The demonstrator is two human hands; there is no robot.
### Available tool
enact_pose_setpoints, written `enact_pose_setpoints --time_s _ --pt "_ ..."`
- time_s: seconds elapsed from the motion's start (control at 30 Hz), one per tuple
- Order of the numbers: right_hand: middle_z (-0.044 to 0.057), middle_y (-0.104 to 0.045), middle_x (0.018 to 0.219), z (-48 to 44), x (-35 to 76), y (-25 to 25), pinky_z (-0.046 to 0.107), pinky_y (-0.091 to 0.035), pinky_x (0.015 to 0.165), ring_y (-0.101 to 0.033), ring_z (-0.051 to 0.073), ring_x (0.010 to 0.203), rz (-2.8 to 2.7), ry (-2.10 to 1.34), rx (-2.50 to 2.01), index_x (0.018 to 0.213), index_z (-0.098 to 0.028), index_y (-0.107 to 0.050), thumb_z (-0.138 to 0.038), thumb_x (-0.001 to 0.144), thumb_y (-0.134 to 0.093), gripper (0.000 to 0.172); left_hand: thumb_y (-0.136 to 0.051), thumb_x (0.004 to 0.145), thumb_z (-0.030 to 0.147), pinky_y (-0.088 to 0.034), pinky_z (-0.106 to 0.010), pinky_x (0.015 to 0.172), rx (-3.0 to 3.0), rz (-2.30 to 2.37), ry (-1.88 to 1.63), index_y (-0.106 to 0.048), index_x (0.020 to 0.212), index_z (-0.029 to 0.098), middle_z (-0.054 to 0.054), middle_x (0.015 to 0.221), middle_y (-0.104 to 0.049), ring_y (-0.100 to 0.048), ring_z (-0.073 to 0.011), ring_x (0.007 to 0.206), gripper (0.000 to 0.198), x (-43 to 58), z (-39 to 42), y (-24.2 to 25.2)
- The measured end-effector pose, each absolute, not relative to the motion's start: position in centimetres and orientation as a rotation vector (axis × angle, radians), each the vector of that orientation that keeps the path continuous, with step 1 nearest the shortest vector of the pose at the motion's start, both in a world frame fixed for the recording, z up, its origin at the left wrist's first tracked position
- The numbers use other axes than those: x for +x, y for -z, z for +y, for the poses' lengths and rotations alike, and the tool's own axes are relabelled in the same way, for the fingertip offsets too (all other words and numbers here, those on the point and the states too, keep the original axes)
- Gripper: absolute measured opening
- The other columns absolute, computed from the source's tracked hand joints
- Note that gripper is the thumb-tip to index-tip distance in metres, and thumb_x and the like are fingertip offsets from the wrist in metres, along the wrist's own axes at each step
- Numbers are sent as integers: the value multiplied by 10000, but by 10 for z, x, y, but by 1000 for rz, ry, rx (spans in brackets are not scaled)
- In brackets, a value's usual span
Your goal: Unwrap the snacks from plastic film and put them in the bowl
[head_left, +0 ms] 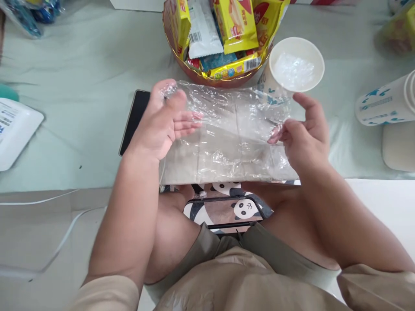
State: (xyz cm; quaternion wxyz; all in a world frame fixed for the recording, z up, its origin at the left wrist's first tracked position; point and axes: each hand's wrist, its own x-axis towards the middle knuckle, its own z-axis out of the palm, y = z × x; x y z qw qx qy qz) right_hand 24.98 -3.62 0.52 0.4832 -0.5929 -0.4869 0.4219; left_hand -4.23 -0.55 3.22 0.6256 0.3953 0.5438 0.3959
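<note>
A wrinkled clear plastic bag (223, 147) is stretched between my two hands over the front edge of the table. My left hand (158, 123) grips its upper left corner, with the thumb raised and the other fingers behind or within the film; I cannot tell which. On the right side, my right hand (308, 140) pinches the film between thumb and fingers, index finger lifted. Just beyond the bag stands a white paper cup (274, 71) holding crumpled clear plastic (296, 71). A dark phone-like slab (132, 119) lies partly behind my left wrist.
A gold-rimmed bowl (171, 49) full of wrapped snacks (236, 26) stands at the back. Stacked paper cups (385, 101) lie at the right by a whitish container (400, 147). On the left is a white packet (19, 129). A white cable (61, 242) hangs below the table.
</note>
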Motion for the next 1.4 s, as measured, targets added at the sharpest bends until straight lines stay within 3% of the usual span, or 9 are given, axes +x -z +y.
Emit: enact_pose_setpoints --time_s 0.13,0.33,0.43,0.53,0.73,0.93,1.13,1.27,1.4 --pt "-68 -522 556 -32 250 -11 319 -492 549 -634 196 575 -1082 -920 -1430 1331 -282 -437 -247 798 -507 539 -873 722 244 -552 -362 755 1079 1146 -704 -189 1565 341 56 704 -734 -742 -202 755 1090 -42 -14 -34" --pt "-94 -426 509 -33 255 -12 294 -408 461 -572 166 481 -1043 -740 -1412 1292 -266 -429 -436 919 -482 414 -756 807 282 -555 -341 696 1067 1127 -1213 -269 1365 459 153 705 -653 -640 -120 634 762 -33 -10 -36" --pt "-72 -599 606 -41 252 -17 319 -513 557 -631 173 569 -1161 -876 -1348 1396 -257 -356 -389 884 -596 581 -727 825 269 -543 -318 628 1051 1097 -1225 -377 1181 417 156 766 -636 -634 -91 607 521 -28 -8 -38" --pt "-88 -653 682 -47 249 -21 323 -564 651 -656 166 624 -1306 -937 -1411 1439 -307 -307 -154 735 -679 811 -701 836 289 -476 -298 508 1110 1080 -1197 -380 1136 394 151 781 -625 -538 -68 513 452 -26 -9 -37" --pt "-82 -660 650 -46 264 -21 283 -518 535 -606 140 502 -1237 -872 -1481 1267 -269 -434 -102 654 -485 638 -738 786 395 -203 -289 370 1192 1238 -1234 -358 1096 377 139 698 -585 -336 -82 488 491 -23 -15 -34" --pt "-102 -563 532 -42 282 -12 264 -451 454 -580 148 427 -1174 -752 -1449 1171 -255 -440 -117 723 -480 471 -700 797 384 -101 -317 382 1137 1338 -1321 -341 1057 350 189 585 -587 -382 -64 423 445 -15 -19 -25" --pt "-109 -512 586 -45 293 -20 284 -533 592 -626 136 509 -1232 -750 -1408 1299 -273 -411 -231 885 -532 433 -707 723 553 -180 -280 371 1200 1517 -1596 -398 908 279 188 503 -506 -467 -41 434 452 -11 -21 -22" --pt "10 -696 1178 -53 298 -32 323 -599 791 -708 117 765 -1421 -881 -1246 1329 -338 -484 -207 796 -722 599 -629 767 321 -220 -314 384 1205 1499 -1636 -481 810 250 136 557 -592 -417 -42 392 170 -4 -30 -24" --pt "-9 -709 852 -56 301 -43 325 -588 807 -703 134 789 -1496 -883 -1360 1215 -251 -669 -149 775 -710 453 -747 741 452 -394 -324 481 1312 1394 -1452 -599 867 255 95 704 -656 -505 -60 514 276 -1 -42 -30"
